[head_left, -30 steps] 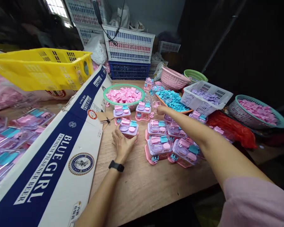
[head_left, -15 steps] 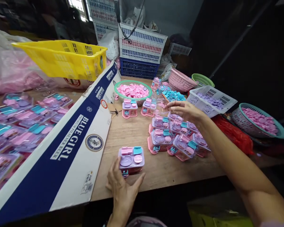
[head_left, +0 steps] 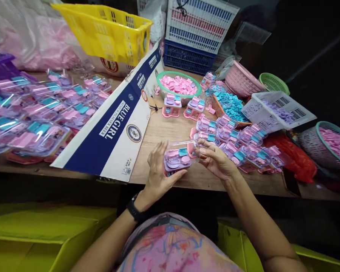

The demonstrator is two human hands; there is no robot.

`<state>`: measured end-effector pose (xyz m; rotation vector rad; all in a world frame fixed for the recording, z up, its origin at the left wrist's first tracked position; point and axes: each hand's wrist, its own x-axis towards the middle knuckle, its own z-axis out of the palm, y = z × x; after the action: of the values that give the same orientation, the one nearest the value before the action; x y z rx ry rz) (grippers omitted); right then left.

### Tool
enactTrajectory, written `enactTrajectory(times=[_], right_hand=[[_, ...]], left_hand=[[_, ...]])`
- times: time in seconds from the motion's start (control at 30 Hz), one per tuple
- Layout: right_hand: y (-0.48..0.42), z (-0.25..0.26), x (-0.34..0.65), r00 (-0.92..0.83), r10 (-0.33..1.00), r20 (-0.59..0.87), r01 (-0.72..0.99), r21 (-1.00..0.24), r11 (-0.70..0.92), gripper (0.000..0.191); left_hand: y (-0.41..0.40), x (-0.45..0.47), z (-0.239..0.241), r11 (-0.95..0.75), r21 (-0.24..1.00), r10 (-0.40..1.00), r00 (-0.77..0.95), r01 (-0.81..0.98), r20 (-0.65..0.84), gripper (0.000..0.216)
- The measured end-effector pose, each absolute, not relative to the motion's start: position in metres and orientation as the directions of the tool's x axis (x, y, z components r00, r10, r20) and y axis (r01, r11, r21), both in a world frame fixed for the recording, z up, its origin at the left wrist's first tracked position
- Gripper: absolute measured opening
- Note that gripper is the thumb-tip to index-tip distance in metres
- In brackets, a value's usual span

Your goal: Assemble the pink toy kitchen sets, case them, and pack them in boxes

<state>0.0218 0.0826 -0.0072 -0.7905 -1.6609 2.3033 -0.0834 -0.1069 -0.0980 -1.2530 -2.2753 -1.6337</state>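
Observation:
My left hand (head_left: 158,172) is closed around the side of a small toy kitchen set (head_left: 177,162), its thumb along the near edge. The set has a lilac top with pink, teal and round pieces. In my right hand (head_left: 215,156) is a clear plastic cover (head_left: 177,144), pinched at its right end and held over the set. A pink part (head_left: 190,149) shows by the right fingertips; whether they grip it too I cannot tell. Several similar toy sets (head_left: 229,132) stand close together just beyond my right hand.
A printed cardboard sheet (head_left: 116,128) stands at left, with covered sets (head_left: 45,109) beyond it. At the back are a green-rimmed basket (head_left: 200,88) of pink pieces, teal pieces (head_left: 232,105), a white basket (head_left: 252,109) and a yellow crate (head_left: 107,37). The table's front edge is near my hands.
My right hand has come back from the far sets with a clear cover, to beside the set. My left hand has closed in on that set. The view has tilted down.

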Motion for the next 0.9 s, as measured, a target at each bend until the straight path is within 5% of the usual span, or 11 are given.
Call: enactTrajectory(times=[0.1, 0.23, 0.37, 0.43, 0.67, 0.9], right_hand=[[0.082, -0.016, 0.021, -0.841, 0.456, -0.292, 0.182, -0.945, -0.27, 0.054], [0.072, -0.021, 0.028, -0.845, 0.534, -0.016, 0.142, -0.971, 0.195, 0.057], [0.046, -0.025, 0.03, -0.871, 0.423, 0.251, 0.084, -0.772, 0.631, 0.089], [0.036, -0.028, 0.027, -0.86, 0.401, 0.315, 0.116, -0.645, 0.755, 0.085], [0.033, -0.029, 0.022, -0.855, 0.47, 0.219, 0.288, -0.555, 0.781, 0.073], [0.027, -0.035, 0.038, -0.914, 0.371, 0.166, 0.272, -0.43, 0.861, 0.08]], left_hand=[[-0.102, -0.081, -0.095, 0.071, 0.755, 0.499, -0.678, 0.652, 0.539, 0.078], [-0.098, -0.077, -0.095, 0.115, 0.653, 0.343, -0.647, 0.749, 0.681, 0.07], [-0.097, -0.082, -0.101, 0.039, 0.591, 0.338, -0.567, 0.806, 0.751, 0.075], [-0.098, -0.087, -0.107, -0.024, 0.603, 0.356, -0.557, 0.797, 0.751, 0.079], [-0.107, -0.093, -0.134, 0.189, 0.767, 0.62, -0.68, 0.613, 0.391, 0.112], [-0.113, -0.07, -0.148, 0.118, 0.828, 0.605, -0.701, 0.548, 0.378, 0.102]])
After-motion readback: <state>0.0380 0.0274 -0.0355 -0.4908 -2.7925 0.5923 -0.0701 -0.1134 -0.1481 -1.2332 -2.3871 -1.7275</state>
